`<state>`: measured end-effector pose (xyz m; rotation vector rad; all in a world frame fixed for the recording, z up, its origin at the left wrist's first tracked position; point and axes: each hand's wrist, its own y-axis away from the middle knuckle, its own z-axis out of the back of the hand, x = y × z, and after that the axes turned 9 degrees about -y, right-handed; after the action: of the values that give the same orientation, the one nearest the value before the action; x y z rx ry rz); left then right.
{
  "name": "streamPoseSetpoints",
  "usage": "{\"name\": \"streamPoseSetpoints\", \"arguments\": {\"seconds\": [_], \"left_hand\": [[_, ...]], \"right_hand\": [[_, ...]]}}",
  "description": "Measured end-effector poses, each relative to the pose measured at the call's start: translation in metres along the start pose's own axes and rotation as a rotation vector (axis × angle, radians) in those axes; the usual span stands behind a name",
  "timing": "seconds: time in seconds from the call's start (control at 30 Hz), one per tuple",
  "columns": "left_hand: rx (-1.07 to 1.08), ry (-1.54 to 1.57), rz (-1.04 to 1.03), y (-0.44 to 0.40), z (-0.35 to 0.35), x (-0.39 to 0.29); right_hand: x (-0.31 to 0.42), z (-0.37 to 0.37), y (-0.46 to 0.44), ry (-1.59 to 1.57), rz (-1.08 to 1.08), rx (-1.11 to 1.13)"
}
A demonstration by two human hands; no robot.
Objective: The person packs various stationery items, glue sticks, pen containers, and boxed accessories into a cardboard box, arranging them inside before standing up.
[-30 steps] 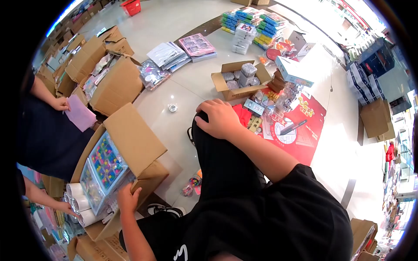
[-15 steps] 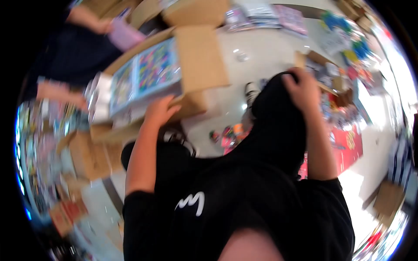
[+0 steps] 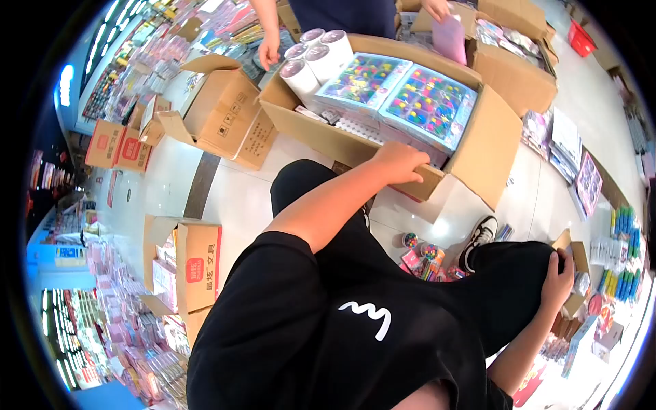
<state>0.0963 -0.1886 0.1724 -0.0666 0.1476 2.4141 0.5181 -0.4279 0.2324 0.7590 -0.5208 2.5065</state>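
Note:
A large open cardboard box stands in front of me. My left hand is closed over its near rim, fingers on the inner side and thumb outside. Inside the box lie two flat clear-topped packs full of small colourful pieces, beside several white cylinders with shiny ends. My right hand rests on my bent knee, empty, with its fingers apart.
Across the box stands another person, whose hand holds a pink pouch. More cartons stand to the left and at the back right. Small colourful packs lie on the floor near my shoe. Stacked packets lie further right.
My view has swung to the left, so the box appears further right and sharper. My left hand stays at the box's near rim, my right hand on the knee. The other person still holds the pouch.

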Motion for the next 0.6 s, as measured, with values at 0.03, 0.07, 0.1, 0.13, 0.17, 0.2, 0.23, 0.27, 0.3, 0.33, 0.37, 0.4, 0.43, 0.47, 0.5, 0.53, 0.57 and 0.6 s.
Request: {"name": "streamPoseSetpoints", "arguments": {"seconds": [0.03,0.07,0.1,0.13,0.17,0.2,0.23,0.27,0.3,0.33,0.37,0.4,0.43,0.47,0.5,0.53,0.57,0.6], "left_hand": [[-0.020,0.026,-0.018,0.000,-0.002,0.000],[-0.038,0.053,-0.038,0.000,-0.004,0.003],[-0.037,0.057,-0.031,0.000,-0.007,0.009],[-0.097,0.058,-0.062,0.001,-0.006,0.013],[-0.136,0.080,-0.108,0.002,-0.011,0.008],[-0.056,0.087,-0.063,0.004,0.001,0.001],[-0.065,0.180,-0.063,0.005,0.000,0.002],[-0.126,0.138,-0.106,0.008,0.005,-0.002],[-0.297,0.033,-0.171,0.014,0.003,-0.007],[-0.433,-0.014,-0.301,0.025,0.015,-0.021],[-0.409,0.024,-0.337,0.030,0.006,-0.044],[-0.453,0.030,-0.555,0.035,0.000,-0.061],[-0.499,0.037,-0.765,0.041,-0.005,-0.073],[-0.482,0.066,-0.777,0.044,-0.024,-0.087],[-0.131,0.061,-0.796,0.050,-0.055,-0.102],[0.218,0.046,-0.803,0.058,-0.084,-0.112],[0.227,0.059,-0.812,0.060,-0.112,-0.112],[0.237,0.001,-0.828,0.057,-0.142,-0.105]], "right_hand": [[0.000,-0.001,-0.002,-0.007,0.015,0.002],[-0.002,-0.003,-0.003,-0.007,0.013,0.011],[-0.005,-0.004,-0.004,-0.002,0.004,0.023],[-0.011,-0.007,-0.006,0.003,0.042,0.020],[-0.006,-0.008,-0.006,0.031,0.023,0.047],[-0.004,-0.009,-0.005,0.051,0.057,0.034],[-0.001,-0.008,-0.007,0.082,0.064,0.035],[0.008,-0.004,-0.004,0.057,0.062,0.035],[0.016,0.000,0.001,0.057,0.022,0.011],[0.022,0.004,0.007,0.061,-0.016,-0.014],[0.017,0.007,0.012,0.044,-0.027,-0.010],[0.018,0.008,0.013,0.058,-0.046,-0.010],[0.021,0.010,0.013,0.033,-0.055,-0.010],[0.019,0.010,0.014,0.036,-0.079,-0.006],[0.018,0.010,0.012,0.036,-0.098,-0.004],[0.018,0.010,0.011,0.048,-0.116,0.006],[0.018,0.010,0.010,0.035,-0.121,0.009],[0.021,0.007,0.002,0.032,-0.132,0.021]]}}
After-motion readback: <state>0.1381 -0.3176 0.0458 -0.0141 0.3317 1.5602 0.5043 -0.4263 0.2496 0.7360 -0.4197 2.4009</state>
